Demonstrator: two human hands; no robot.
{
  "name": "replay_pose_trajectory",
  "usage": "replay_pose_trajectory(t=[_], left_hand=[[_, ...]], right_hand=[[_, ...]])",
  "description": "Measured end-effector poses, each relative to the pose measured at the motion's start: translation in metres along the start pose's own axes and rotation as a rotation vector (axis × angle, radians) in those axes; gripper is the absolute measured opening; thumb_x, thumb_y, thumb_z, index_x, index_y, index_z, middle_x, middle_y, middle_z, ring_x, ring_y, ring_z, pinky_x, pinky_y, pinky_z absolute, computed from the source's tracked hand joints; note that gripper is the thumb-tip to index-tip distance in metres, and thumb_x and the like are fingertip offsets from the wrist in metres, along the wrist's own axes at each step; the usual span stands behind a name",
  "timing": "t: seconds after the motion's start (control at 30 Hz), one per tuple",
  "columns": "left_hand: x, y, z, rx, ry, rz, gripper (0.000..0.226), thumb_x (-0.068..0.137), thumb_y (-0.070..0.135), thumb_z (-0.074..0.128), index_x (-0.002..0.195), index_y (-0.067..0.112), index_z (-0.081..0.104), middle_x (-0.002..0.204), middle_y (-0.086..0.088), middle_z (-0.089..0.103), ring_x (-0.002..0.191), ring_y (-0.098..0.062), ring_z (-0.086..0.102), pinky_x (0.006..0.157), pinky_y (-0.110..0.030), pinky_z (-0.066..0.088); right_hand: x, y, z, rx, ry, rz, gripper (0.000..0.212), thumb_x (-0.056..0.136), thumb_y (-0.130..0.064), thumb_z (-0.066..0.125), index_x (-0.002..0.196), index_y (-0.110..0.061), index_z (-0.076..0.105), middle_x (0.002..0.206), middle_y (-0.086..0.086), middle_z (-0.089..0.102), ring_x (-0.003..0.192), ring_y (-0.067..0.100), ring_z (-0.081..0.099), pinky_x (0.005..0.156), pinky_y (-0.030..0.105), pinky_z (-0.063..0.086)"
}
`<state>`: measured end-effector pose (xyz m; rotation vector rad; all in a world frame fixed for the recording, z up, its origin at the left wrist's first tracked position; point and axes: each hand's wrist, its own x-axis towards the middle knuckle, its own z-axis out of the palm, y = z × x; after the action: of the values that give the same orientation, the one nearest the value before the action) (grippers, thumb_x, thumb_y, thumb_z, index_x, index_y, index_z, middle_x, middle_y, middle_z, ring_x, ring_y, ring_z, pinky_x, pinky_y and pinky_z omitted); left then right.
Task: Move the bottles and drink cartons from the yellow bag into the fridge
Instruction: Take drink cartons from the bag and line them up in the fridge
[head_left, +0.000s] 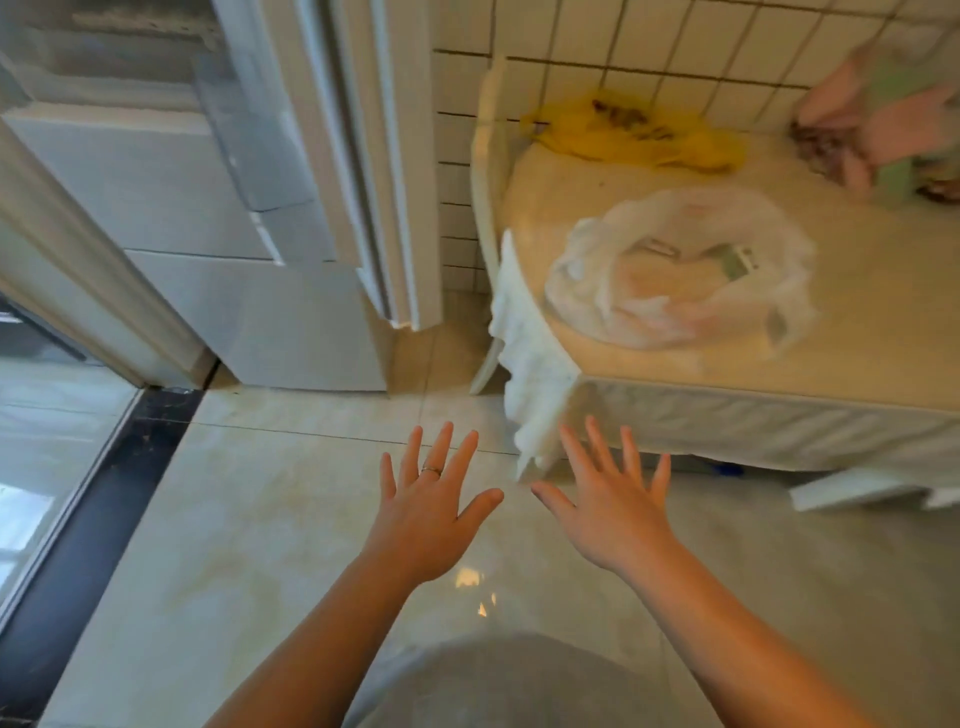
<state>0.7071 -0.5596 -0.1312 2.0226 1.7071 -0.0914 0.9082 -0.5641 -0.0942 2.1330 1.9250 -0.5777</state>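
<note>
I have both hands out in front of me over the glossy floor (260, 519), palms down. My left hand (431, 504) has its fingers (441, 447) spread wide and straight, with a ring (431, 471) on one of them. My right hand (608, 509) is the same, fingers fanned and gripping nothing. The two thumbs nearly meet.

The yellow bag (634, 137) lies crumpled and flat at the far edge of the counter (857, 332), against the tiled wall (675, 47). It is blurred, so I cannot tell what is in it. Between my hands and that bag sits a clear plastic bag (680, 270) near the middle of the counter, with something small and pale inside. A white cloth (530, 358) hangs over the counter's near corner, just above my right fingertips. A pink and green bundle (883, 119) rests at the far right of the counter.

The fridge (182, 197) stands to the left, white. Its door (384, 156) juts toward the counter; how far it stands open I cannot tell. A white chair (485, 208) is wedged between the door and the counter. A dark threshold strip (104, 493) runs along the floor on my left.
</note>
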Motion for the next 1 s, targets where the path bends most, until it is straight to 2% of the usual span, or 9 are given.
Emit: replay_pose_trajectory(t=[0.33,0.6,0.73,0.83,0.9,1.0], left_hand=[[0.072,0.138,0.001,0.030,-0.022,0.164,0.083,0.080,0.079,0.001,0.154,0.043,-0.011,0.163,0.009,-0.020,0.147,-0.023,-0.028,0.119,-0.055,-0.013],[0.182,0.214,-0.002,-0.020,-0.012,0.288,0.075,0.089,0.074,0.013,0.155,0.042,-0.005,0.164,0.011,-0.015,0.149,-0.021,-0.024,0.119,-0.052,-0.012],[0.246,0.249,-0.013,-0.008,0.014,0.296,0.083,0.081,0.078,0.001,0.155,0.041,0.000,0.165,0.008,-0.012,0.150,-0.022,-0.021,0.120,-0.053,-0.007],[0.296,0.267,-0.021,-0.038,0.092,0.310,0.094,0.074,0.086,-0.009,0.154,0.042,0.010,0.166,0.005,-0.004,0.152,-0.025,-0.013,0.120,-0.055,0.000],[0.328,0.274,-0.027,-0.037,0.113,0.301,0.091,0.076,0.085,-0.003,0.153,0.042,0.017,0.166,0.003,0.001,0.152,-0.027,-0.008,0.120,-0.056,0.004],[0.370,0.282,-0.037,-0.023,0.149,0.276,0.075,0.085,0.077,0.017,0.151,0.041,0.026,0.166,-0.001,0.008,0.152,-0.030,-0.001,0.119,-0.056,0.009]], right_hand=[[0.014,0.137,-0.033,0.141,0.047,0.127,0.078,0.091,-0.076,0.018,0.154,-0.040,-0.010,0.162,-0.010,-0.022,0.148,0.026,-0.026,0.114,0.062,-0.015],[0.082,0.230,-0.077,0.184,0.129,0.184,0.074,0.094,-0.070,0.029,0.154,-0.043,-0.005,0.163,-0.014,-0.018,0.150,0.023,-0.020,0.117,0.059,-0.010],[0.138,0.271,-0.109,0.170,0.175,0.183,0.072,0.094,-0.068,0.030,0.154,-0.040,0.002,0.164,-0.012,-0.011,0.151,0.022,-0.014,0.119,0.058,-0.005],[0.187,0.295,-0.132,0.157,0.171,0.176,0.072,0.095,-0.067,0.031,0.155,-0.039,0.001,0.164,-0.011,-0.012,0.151,0.021,-0.013,0.119,0.055,-0.005],[0.219,0.309,-0.142,0.132,0.164,0.170,0.073,0.094,-0.069,0.026,0.155,-0.040,-0.001,0.164,-0.011,-0.012,0.151,0.020,-0.012,0.119,0.053,-0.005],[0.261,0.327,-0.152,0.113,0.199,0.145,0.078,0.088,-0.075,0.018,0.155,-0.038,0.002,0.165,-0.008,-0.005,0.152,0.021,-0.007,0.119,0.052,-0.002]])
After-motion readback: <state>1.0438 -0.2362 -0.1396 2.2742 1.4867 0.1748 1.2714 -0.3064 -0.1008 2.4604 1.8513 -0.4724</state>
